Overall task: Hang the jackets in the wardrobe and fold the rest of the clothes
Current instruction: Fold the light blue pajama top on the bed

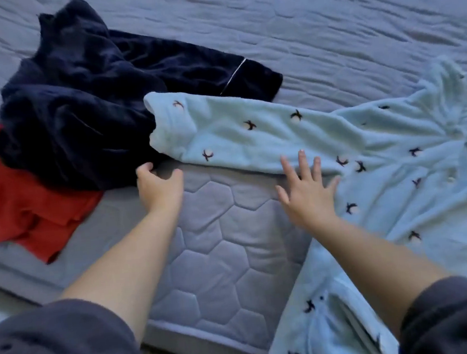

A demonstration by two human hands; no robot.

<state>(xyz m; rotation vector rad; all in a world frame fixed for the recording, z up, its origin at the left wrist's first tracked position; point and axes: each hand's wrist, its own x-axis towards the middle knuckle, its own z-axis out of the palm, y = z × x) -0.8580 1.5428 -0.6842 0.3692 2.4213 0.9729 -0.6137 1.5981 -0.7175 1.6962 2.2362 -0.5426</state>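
Observation:
A pale blue fleece top with small dark bird prints lies spread on the right of the bed, one sleeve stretched left toward a dark navy garment. A red garment lies under the navy one at the left edge. My right hand has its fingers spread flat at the lower edge of the pale sleeve, near the armpit. My left hand hovers with loosely curled fingers just below the sleeve's cuff and beside the navy garment, holding nothing.
The bed is covered with a grey-blue quilted spread. Its quilted mattress side drops toward me between my arms. A strip of floor shows at the lower left and bottom.

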